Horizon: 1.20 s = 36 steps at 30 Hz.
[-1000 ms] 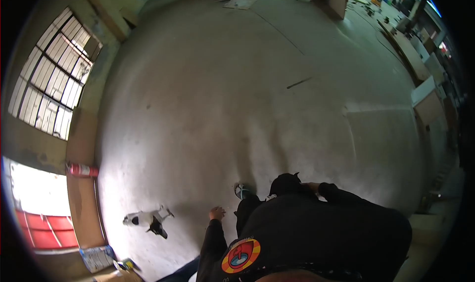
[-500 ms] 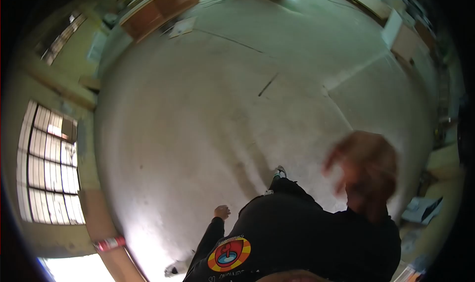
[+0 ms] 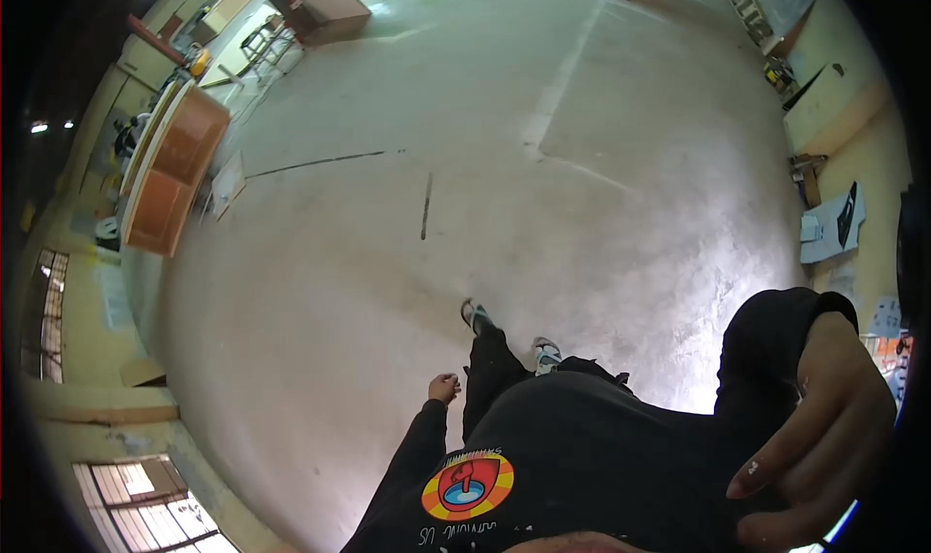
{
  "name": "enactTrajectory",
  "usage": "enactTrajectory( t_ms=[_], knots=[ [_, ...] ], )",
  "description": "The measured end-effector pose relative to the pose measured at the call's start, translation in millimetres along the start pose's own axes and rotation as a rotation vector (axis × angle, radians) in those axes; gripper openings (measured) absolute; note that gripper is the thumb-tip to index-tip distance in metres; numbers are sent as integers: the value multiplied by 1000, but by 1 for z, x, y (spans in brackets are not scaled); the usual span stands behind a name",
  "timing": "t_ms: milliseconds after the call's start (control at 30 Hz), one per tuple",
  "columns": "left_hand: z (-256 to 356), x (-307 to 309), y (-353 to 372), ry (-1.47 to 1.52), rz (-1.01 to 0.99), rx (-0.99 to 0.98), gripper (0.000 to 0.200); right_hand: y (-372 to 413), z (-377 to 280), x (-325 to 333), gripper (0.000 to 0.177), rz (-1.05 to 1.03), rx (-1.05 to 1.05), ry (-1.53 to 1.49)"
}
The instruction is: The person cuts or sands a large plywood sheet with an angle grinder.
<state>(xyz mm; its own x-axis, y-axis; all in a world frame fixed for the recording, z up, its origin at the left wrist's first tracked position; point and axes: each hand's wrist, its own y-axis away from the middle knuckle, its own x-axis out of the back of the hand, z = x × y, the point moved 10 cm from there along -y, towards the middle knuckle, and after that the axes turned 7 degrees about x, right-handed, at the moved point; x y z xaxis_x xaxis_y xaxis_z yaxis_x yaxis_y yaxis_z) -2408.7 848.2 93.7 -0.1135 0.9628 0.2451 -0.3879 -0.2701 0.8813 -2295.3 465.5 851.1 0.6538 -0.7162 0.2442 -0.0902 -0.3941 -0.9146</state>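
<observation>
left hand: hangs loose, half curled, empty | right hand: up close, fingers bent, holds nothing | trouser leg: just beside left hand, low on the floor | soft, light cloth, likely easy to pinch at a fold

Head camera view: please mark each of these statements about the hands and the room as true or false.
1. The left hand hangs low beside the leg. True.
2. The right hand rests flat on the floor. False: it is up close to the camera, fingers curled, in a black sleeve.
3. A brown wooden cabinet stands at the left side of the floor. True.
4. The person wears a white shirt. False: the shirt is black, with a round red and yellow badge.
</observation>
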Motion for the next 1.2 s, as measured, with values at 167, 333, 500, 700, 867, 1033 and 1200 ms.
enactTrajectory(
  t_ms=[167, 333, 500, 700, 867, 1033, 1200],
  knots=[
    [50, -12, -60, -17, -57, -45, 28, -12, 55, 4, 45, 73, -74, 116],
    [131, 3, -112, -412, 139, -357, 27, -34, 132, 14, 55, 158, -57, 166],
    [178, 49, -139, 42, -106, -31, 28, -58, 249, 24, 33, -353, -185, -262],
    [244, 133, -182, 53, 0, -20, 28, 170, 492, 103, 29, 490, -1091, -51],
    [307, 138, -190, -176, -59, 37, 27, 698, 499, 34, 27, -863, -1618, 906],
    [360, 104, -217, -318, -138, 118, 27, 812, 410, -30, 29, -846, -2158, 232],
    [425, 72, -278, -520, -183, -35, 27, 796, 532, 60, 32, -881, -2074, 251]
  ],
)
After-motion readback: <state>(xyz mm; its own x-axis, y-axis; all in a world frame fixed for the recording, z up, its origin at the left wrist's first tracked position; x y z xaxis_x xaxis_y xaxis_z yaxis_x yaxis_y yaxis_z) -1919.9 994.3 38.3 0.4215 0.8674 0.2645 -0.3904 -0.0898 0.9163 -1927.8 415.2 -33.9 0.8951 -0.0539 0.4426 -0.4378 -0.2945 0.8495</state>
